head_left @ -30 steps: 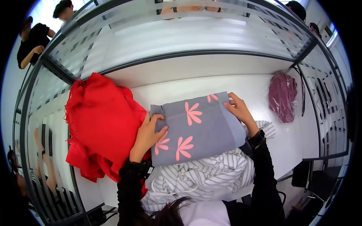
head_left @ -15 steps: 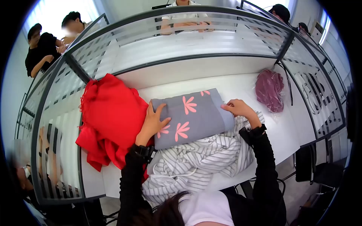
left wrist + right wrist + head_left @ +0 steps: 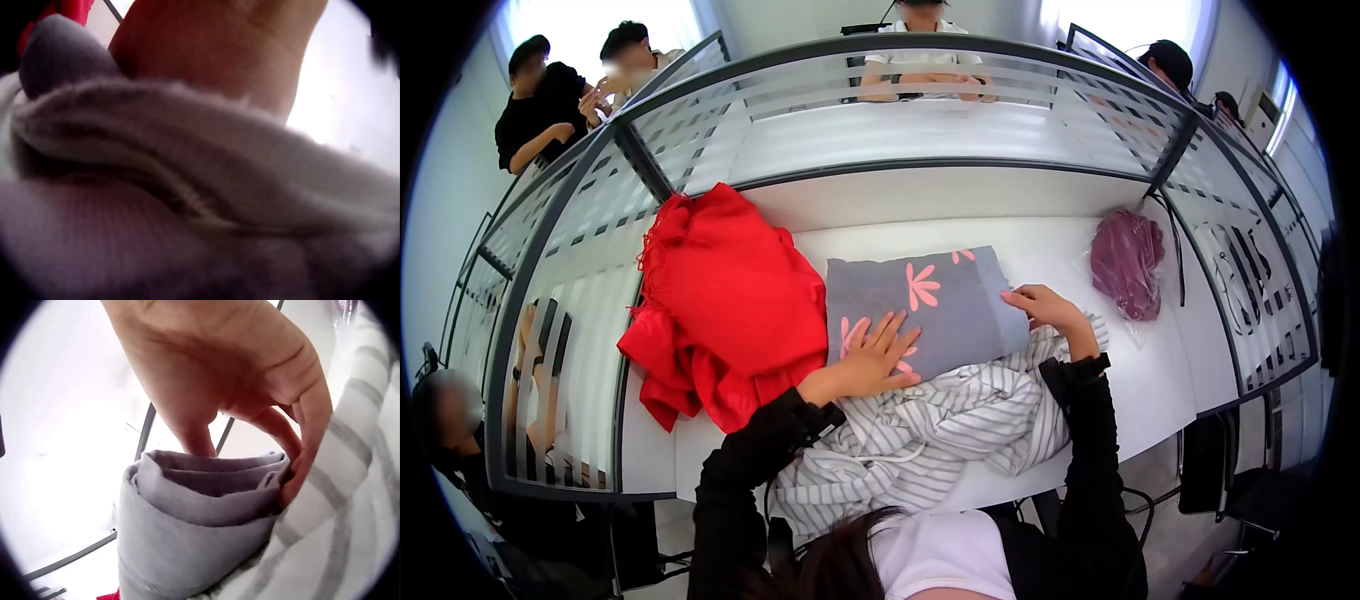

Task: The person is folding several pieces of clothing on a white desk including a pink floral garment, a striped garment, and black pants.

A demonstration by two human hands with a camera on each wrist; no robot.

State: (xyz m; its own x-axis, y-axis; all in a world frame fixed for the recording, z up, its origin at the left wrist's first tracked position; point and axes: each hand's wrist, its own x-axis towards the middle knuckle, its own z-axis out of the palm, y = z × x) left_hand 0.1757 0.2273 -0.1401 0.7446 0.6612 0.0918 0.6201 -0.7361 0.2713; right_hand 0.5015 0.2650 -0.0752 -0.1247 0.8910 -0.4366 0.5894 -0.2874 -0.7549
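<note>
Pressure from my flat, spread left hand (image 3: 878, 355) pins the folded grey cloth (image 3: 945, 300) to the table (image 3: 1040, 235) beside the red cloth (image 3: 730, 290), so the folds hold. My right hand (image 3: 1048, 306) pinches its layered edge to keep it square.

Left hand (image 3: 878, 355): palm down, fingers straight and spread, forearm extended forward. Right hand (image 3: 1045, 308): fingers curled, thumb opposed, pinching; elbow bent.

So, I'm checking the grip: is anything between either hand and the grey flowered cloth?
Nothing visible does. The left hand lies flat on the grey cloth, and the right hand pinches its folded end directly.
</note>
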